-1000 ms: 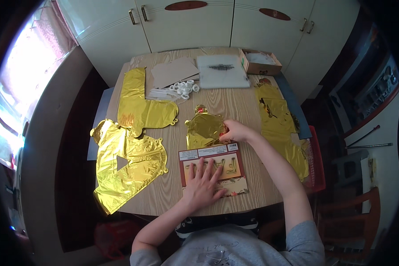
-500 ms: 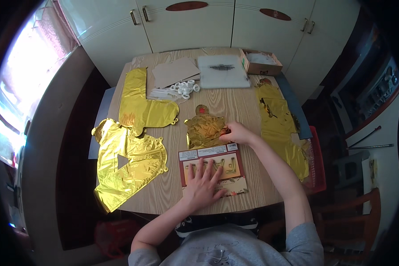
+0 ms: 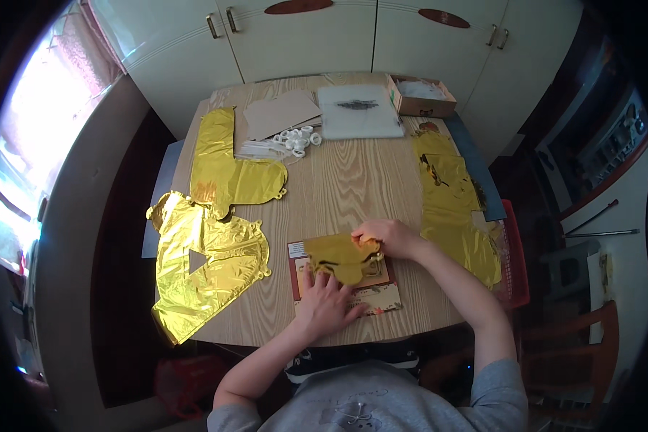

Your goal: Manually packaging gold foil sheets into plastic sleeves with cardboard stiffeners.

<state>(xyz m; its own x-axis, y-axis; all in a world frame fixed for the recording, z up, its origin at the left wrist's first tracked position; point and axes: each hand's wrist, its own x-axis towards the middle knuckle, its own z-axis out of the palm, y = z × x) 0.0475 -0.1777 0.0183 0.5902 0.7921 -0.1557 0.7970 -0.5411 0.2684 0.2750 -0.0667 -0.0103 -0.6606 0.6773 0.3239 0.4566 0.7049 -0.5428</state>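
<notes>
A folded gold foil balloon (image 3: 336, 250) lies over the upper part of a red and cream printed card package (image 3: 381, 297) near the table's front. My right hand (image 3: 389, 239) pinches the balloon's far right edge, thumb and fingers closed on the foil. Lying flat with fingers spread, my left hand (image 3: 326, 309) presses on the package, its fingertips at the balloon's near edge. The foil hides much of the package's printed front. To the left are two flat gold foil balloons, an L-shaped one (image 3: 216, 162) and one with a triangular hole (image 3: 230, 252).
More gold foil balloons (image 3: 446, 209) lie along the right edge, beside a red basket (image 3: 515, 266). At the back are cardboard sheets (image 3: 281, 114), white plastic rings (image 3: 297, 140), a clear plastic bag stack (image 3: 360, 119) and an open box (image 3: 428, 108). White cabinets (image 3: 309, 43) stand behind the table.
My right hand has drawn the foil balloon toward me, folding it down over the package. The left hand stays on the package.
</notes>
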